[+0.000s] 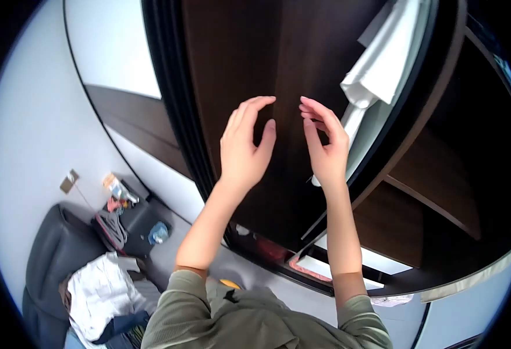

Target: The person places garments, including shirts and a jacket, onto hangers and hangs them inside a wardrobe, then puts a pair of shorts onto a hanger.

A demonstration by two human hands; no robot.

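One large, dark-brown wooden wardrobe is standing open beyond the empty grip.
A white, cloth-like item is hanging just beside the bare right hand; it and the bare left hand are curving, thumbs apart from fingers, holding nothing, so no handling is visibly finished.

An open gap lies between left hand and right hand, before the dark panel. White cloth crowds the right side; a black frame bounds the left.
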